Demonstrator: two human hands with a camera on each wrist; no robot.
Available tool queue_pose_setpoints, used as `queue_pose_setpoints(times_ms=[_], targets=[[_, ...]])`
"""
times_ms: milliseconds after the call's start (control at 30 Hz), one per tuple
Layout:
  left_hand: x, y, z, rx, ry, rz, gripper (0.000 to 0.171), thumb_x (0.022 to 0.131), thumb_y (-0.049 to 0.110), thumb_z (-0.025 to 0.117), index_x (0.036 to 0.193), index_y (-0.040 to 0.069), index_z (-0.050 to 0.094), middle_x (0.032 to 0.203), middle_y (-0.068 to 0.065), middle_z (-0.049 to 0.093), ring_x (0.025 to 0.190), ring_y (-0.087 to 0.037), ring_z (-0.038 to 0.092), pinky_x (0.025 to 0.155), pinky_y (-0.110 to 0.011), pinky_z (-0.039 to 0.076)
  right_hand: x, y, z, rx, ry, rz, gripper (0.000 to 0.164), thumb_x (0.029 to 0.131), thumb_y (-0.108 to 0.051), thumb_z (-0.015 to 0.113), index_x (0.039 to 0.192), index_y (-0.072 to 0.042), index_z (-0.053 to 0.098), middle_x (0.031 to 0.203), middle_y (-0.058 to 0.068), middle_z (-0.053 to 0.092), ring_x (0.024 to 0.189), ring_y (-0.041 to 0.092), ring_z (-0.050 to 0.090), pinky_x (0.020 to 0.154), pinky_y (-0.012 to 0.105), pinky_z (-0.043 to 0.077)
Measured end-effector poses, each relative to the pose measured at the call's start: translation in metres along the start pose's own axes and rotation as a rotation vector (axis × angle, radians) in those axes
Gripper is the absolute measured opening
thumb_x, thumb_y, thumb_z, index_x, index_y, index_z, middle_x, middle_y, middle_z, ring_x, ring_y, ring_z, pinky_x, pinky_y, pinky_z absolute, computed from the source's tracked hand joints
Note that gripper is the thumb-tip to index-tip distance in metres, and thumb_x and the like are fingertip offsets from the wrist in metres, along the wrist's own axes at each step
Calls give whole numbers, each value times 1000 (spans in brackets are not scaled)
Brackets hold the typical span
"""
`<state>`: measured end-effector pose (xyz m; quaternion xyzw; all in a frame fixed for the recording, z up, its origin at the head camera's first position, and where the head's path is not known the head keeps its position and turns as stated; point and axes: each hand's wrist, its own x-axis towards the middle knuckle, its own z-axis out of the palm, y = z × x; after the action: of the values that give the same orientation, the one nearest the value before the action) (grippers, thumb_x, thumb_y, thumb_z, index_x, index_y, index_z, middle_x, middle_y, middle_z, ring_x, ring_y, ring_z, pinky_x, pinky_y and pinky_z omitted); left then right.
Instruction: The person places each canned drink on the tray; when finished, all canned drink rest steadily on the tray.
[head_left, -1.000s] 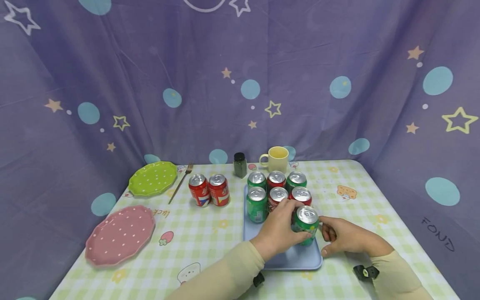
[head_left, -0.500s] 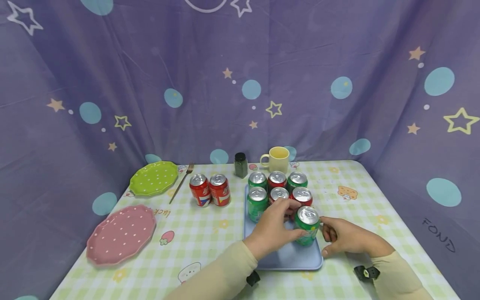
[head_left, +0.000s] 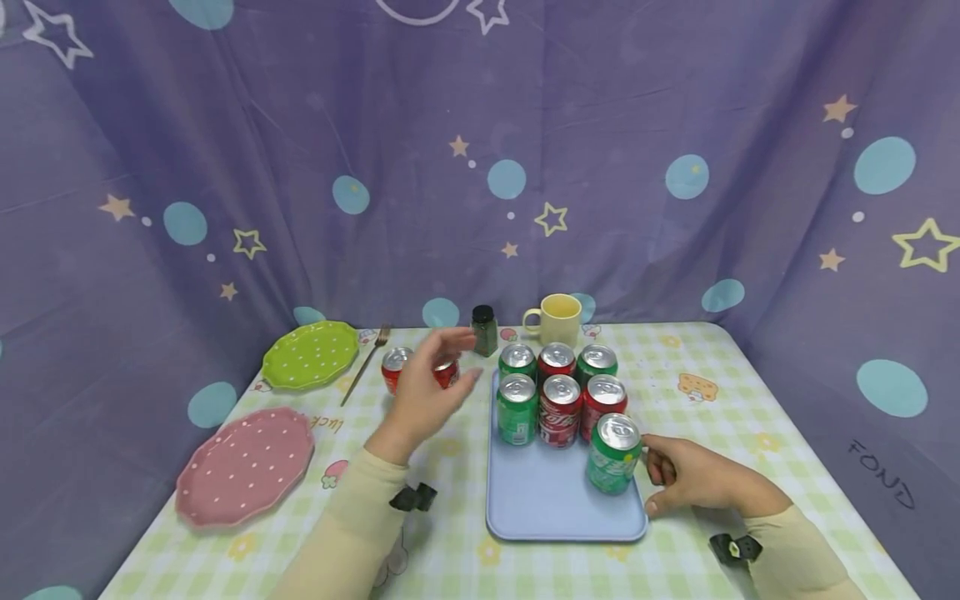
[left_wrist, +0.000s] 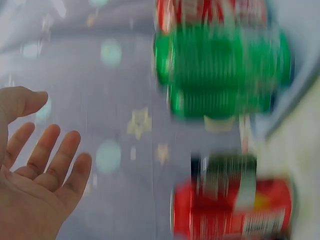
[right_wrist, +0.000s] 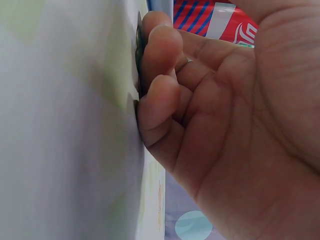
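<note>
My left hand (head_left: 427,392) is raised in front of two red soda cans (head_left: 395,367), partly covering them; its fingers are spread and hold nothing. In the left wrist view its palm and fingers (left_wrist: 45,160) are apart from the blurred cans. A blue tray (head_left: 555,508) bears several upright green and red cans in rows, with a green soda can (head_left: 613,458) standing at the front right. Beside the tray's right edge my right hand (head_left: 697,475) rests on the table, fingers loosely bent, thumb at the tray's edge. In the right wrist view its fingertips (right_wrist: 160,95) rest against the tablecloth.
A yellow mug (head_left: 560,318) and a dark-capped jar (head_left: 484,333) stand at the back. To the left lie a fork (head_left: 366,367), a green dotted plate (head_left: 311,356) and a pink dotted plate (head_left: 246,467). A purple curtain (head_left: 420,167) hangs behind the table.
My left hand has let go of the green can at the tray's front right and moved left, up to the two red cans. My right hand has stayed beside the tray.
</note>
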<state>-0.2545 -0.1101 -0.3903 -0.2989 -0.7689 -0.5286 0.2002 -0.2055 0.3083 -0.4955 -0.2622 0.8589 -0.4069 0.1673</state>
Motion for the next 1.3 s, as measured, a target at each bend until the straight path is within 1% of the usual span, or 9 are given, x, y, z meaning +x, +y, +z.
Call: queue_pose_setpoints(times_ms=[200,300,400,567,700,800,1000,1133,1300], targets=[[2,-41,-58,66,118,-107,53,92,1,78,141,4,57,136,-17,63,132,-34,56,117,-52,38,0,1,1,6,-2,-7,52,73,-25,95,100,-2,57,79,8,58,64,8,52,56,26,44],[0,-64,-75,54,175,-172,53,93,-1,77,142,3,56,137,-17,61,132,-34,55,119,-49,37,0,2,1,8,-2,-12,52,74,-24,95,100,-2,56,79,8,57,64,8,51,55,25,44],[-4,-87,-83,31,216,-235,53,94,-1,76,143,2,55,137,-18,61,132,-34,55,119,-49,37,0,3,1,12,-3,-13,52,74,-24,95,100,-2,56,79,7,57,64,8,50,55,26,43],[-14,-116,-87,58,175,-358,60,95,10,79,149,9,52,144,-16,57,139,-38,50,118,-60,34,-1,4,1,24,-6,-8,51,74,-23,95,101,-3,56,80,7,57,64,8,50,56,26,43],[-20,-128,-85,22,119,-416,70,93,15,82,153,9,46,151,-19,50,142,-42,45,117,-63,34,0,4,0,23,-8,-9,51,75,-24,95,101,-4,56,80,7,56,64,8,50,55,26,42],[-23,-133,-83,-3,93,-440,78,91,15,84,156,9,42,152,-22,47,140,-43,45,116,-60,37,0,4,0,18,-10,-11,51,75,-25,95,101,-4,56,79,7,56,64,8,50,55,26,43],[-27,-139,-79,50,47,-516,84,87,24,89,157,16,43,145,-17,52,129,-39,54,106,-53,48,0,4,0,6,-10,-4,51,75,-27,95,101,-4,57,79,6,57,63,6,49,55,24,44],[-29,-141,-77,66,60,-531,78,86,25,90,152,18,50,140,-13,57,124,-36,57,98,-51,52,0,4,0,11,-10,-11,51,75,-26,95,101,-3,57,79,6,56,64,7,49,55,26,43],[-30,-139,-77,72,95,-522,75,84,27,92,149,19,54,139,-10,60,123,-35,58,97,-51,54,0,3,0,17,-5,-9,52,75,-25,95,101,-2,56,79,6,56,64,7,50,55,26,42]])
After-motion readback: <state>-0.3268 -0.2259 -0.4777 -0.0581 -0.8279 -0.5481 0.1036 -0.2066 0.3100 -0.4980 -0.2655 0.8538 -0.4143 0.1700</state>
